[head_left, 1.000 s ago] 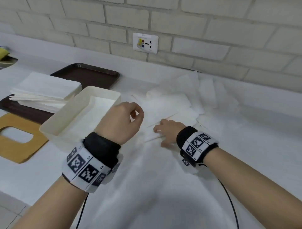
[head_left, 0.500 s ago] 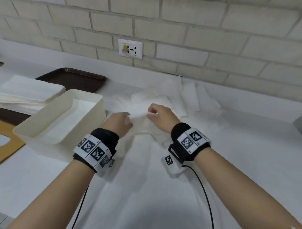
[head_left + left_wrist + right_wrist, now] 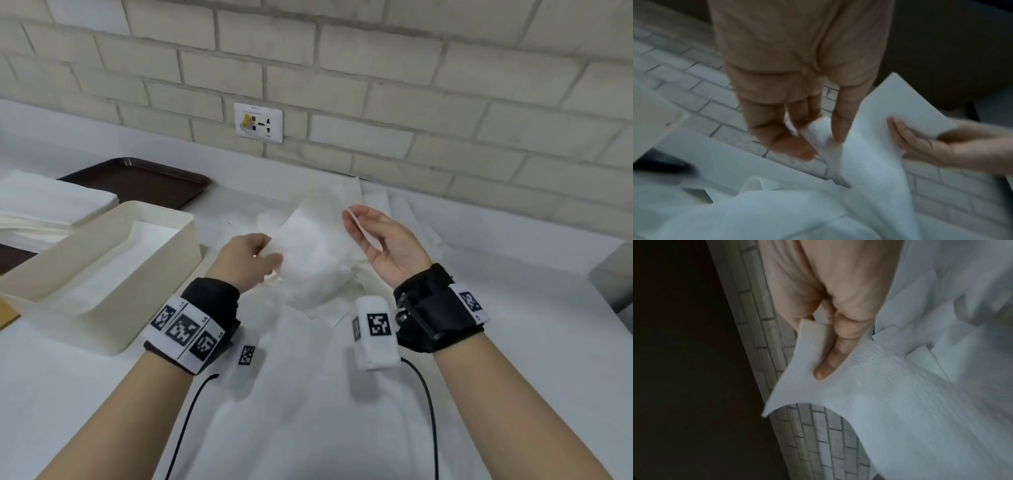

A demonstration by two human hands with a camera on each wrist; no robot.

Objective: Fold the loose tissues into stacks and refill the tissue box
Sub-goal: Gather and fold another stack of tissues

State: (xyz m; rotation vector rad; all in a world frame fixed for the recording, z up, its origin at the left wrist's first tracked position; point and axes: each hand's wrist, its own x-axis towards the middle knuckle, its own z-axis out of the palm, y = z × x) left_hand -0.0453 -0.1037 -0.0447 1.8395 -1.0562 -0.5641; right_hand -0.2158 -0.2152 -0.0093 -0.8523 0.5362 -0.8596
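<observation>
A white tissue (image 3: 315, 246) hangs in the air between my hands, above the pile of loose tissues (image 3: 383, 209) on the white counter. My left hand (image 3: 250, 260) pinches its left edge between thumb and fingers; in the left wrist view the tissue (image 3: 869, 146) curls round my fingers (image 3: 840, 120). My right hand (image 3: 380, 240), palm up, pinches the upper right corner, and the right wrist view shows the thumb pressed on the tissue (image 3: 869, 386). The cream tissue box (image 3: 102, 263) stands open at the left with a white sheet lying inside.
A stack of folded tissues (image 3: 44, 205) sits on a dark brown tray (image 3: 150, 178) at the back left. A wooden lid with a cut-out (image 3: 7, 315) peeks in at the left edge. A brick wall with a socket (image 3: 258, 121) backs the counter.
Both hands took hold of one tissue from the pile and lifted it off the counter. The right hand turned palm up. The head view shifted right and closer.
</observation>
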